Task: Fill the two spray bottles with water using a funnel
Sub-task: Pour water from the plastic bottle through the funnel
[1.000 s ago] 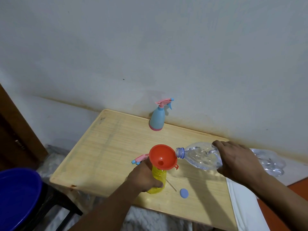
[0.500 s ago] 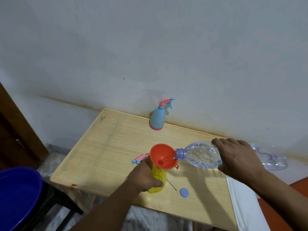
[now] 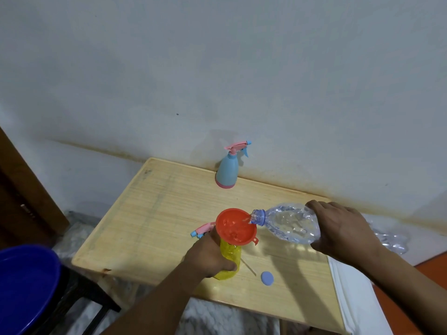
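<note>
A yellow spray bottle (image 3: 229, 258) stands on the wooden table (image 3: 150, 213) with an orange funnel (image 3: 235, 226) in its neck. My left hand (image 3: 208, 256) grips the yellow bottle's body. My right hand (image 3: 343, 230) holds a clear water bottle (image 3: 285, 224) tilted, its mouth over the funnel's rim, and water runs into the funnel. The removed pink-and-blue spray head (image 3: 202, 230) lies just behind my left hand. A blue spray bottle (image 3: 227, 174) with its pink head on stands at the table's back edge by the wall.
A round blue cap (image 3: 267, 278) and a thin stick (image 3: 248, 265) lie right of the yellow bottle. A white cloth (image 3: 355, 296) hangs at the table's right edge. A blue tub (image 3: 24, 286) sits at lower left. Crumpled clear plastic (image 3: 391, 240) lies right of the table.
The water bottle has tipped further down, its mouth now over the funnel's rim and water flowing in. My left hand has stayed on the yellow bottle.
</note>
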